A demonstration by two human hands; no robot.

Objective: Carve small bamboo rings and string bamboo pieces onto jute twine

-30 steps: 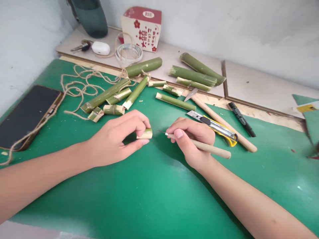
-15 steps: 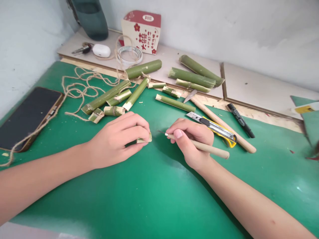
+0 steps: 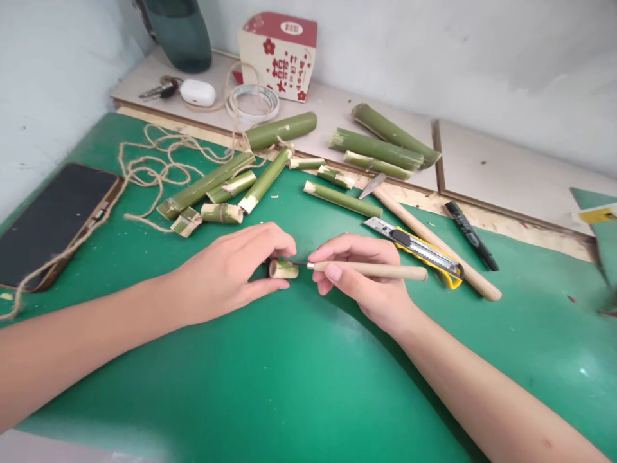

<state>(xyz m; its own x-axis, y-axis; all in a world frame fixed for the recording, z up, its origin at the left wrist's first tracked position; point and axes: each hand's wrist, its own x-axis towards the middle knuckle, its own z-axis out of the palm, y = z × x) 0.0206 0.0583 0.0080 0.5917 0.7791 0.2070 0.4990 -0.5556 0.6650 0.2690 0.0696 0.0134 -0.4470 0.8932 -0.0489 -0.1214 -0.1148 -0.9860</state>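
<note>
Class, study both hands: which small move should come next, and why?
Probably the left hand should pinch the short bamboo piece to steady it: its thumb and forefinger look loosely spread around it, while the thin tip of the tool in the right hand is at its right end.

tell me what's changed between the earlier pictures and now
The right hand has moved left, levelling the thin-tipped tool with a pale wooden handle and bringing its tip up to the short green-and-cream bamboo piece. The left hand has opened its thumb-and-finger pinch; hidden contact is unclear. The piece now shows an end toward the palm. The yellow-and-black utility knife and black smartphone stayed put.
</note>
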